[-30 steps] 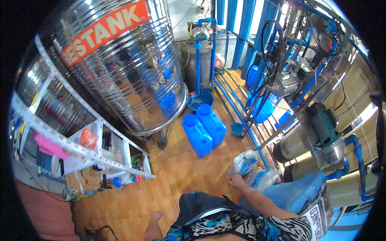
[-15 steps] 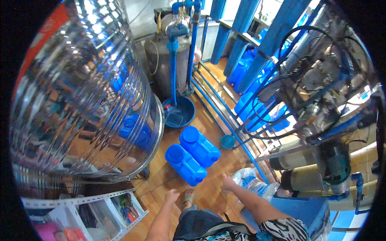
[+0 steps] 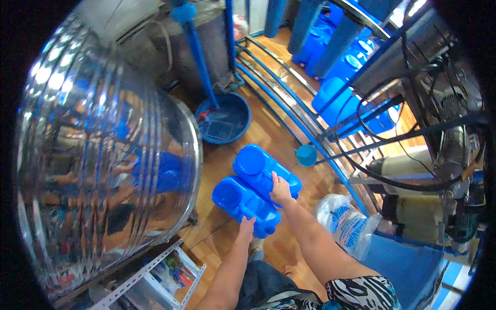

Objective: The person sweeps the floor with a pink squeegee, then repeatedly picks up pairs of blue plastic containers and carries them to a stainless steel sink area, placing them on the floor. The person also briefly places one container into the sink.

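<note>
Two blue plastic water jugs with round caps stand side by side on the floor in front of me. My left hand (image 3: 247, 228) is at the handle of the nearer water jug (image 3: 226, 194), its fingers curled and partly hidden. My right hand (image 3: 280, 191) lies over the handle of the farther water jug (image 3: 250, 161), its fingers bent round the grip. Both jugs rest on the tiles and touch along their sides.
A large shiny ribbed steel tank (image 3: 119, 170) fills the left. Ahead, a dark blue basin (image 3: 243, 124) sits under a blue pipe; a small teal dipper (image 3: 307, 155) lies by the metal rack. A plastic bag (image 3: 341, 219) and a drawer unit (image 3: 178, 274) flank me.
Both hands have reached forward from beside my body onto the two jugs' handles. My view has shifted closer to the jugs, which stay on the floor.
</note>
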`<state>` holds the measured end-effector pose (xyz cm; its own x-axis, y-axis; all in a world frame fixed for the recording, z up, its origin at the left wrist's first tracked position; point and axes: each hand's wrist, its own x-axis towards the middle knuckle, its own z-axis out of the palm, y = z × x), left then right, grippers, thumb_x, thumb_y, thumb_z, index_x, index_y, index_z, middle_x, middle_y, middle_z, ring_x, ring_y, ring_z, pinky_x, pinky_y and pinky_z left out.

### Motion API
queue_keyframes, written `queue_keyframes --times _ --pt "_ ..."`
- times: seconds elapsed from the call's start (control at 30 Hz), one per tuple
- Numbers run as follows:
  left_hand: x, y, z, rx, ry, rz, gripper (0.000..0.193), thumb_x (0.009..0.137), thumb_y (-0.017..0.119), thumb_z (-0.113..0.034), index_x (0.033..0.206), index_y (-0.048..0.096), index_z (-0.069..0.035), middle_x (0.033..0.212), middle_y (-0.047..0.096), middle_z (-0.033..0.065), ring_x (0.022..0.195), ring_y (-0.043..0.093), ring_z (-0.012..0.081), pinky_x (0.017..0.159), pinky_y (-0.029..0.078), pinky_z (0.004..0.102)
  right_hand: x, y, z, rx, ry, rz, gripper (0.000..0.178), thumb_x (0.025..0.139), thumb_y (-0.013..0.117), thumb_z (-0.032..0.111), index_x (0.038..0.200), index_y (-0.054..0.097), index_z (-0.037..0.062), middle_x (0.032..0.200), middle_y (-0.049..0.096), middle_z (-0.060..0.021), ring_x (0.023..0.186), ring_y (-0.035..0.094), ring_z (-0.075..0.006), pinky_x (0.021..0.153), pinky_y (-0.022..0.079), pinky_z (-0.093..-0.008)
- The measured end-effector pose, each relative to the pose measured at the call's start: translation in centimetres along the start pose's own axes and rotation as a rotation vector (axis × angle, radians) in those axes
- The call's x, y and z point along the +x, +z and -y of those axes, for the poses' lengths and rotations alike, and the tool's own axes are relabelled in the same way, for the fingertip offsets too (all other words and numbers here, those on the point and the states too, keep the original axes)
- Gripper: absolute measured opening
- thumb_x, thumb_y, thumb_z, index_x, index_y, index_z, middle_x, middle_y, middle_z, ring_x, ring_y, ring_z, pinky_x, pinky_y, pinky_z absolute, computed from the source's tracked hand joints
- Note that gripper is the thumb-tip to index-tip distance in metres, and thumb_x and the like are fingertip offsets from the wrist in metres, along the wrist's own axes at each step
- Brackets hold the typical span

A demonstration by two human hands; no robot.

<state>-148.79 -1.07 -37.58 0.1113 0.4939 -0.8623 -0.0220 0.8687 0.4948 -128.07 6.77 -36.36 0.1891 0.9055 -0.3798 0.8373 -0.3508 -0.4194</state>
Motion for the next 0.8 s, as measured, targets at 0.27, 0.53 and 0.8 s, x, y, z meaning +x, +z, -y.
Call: queue_keyframes --times 0.27,0.53,0.8 --pt "7.3 0.3 1.0 -0.001 -0.238 -0.398 0.03 0.073 0.061 0.001 0.101 0.057 0.007 0.104 0.059 0.0203 0.087 0.061 0.0314 0.078 0.05 0.0465 -8.3 -0.4 -4.6 0.126 0.237 0.138 0.079 0.069 0.066 0.01 0.14 0.031 0.0079 0.121 0.056 -0.0222 0.112 0.054 -0.0379 0.094 0.043 -0.0484" --pt "2.9 -6.2 -3.2 0.203 -0.021 -0.276 0.02 0.073 0.062 0.002 0.088 0.05 -0.001 0.084 0.059 0.0148 0.068 0.059 0.0281 0.056 0.048 0.0412 -31.4 3.5 -9.7 0.179 0.455 0.415 0.037 0.072 0.057 0.019 0.105 0.062 0.0036 0.105 0.064 -0.0224 0.101 0.061 -0.0384 0.085 0.05 -0.0444" --pt "-6.9 -5.0 -7.6 0.663 0.138 -0.064 0.014 0.071 0.067 -0.005 0.074 0.055 -0.002 0.056 0.052 0.0092 0.043 0.049 0.0203 0.038 0.042 0.0333 -56.1 3.8 -11.8 0.214 0.685 0.638 0.041 0.075 0.059 0.031 0.103 0.064 0.0018 0.11 0.063 -0.0227 0.099 0.061 -0.0395 0.084 0.05 -0.0458"
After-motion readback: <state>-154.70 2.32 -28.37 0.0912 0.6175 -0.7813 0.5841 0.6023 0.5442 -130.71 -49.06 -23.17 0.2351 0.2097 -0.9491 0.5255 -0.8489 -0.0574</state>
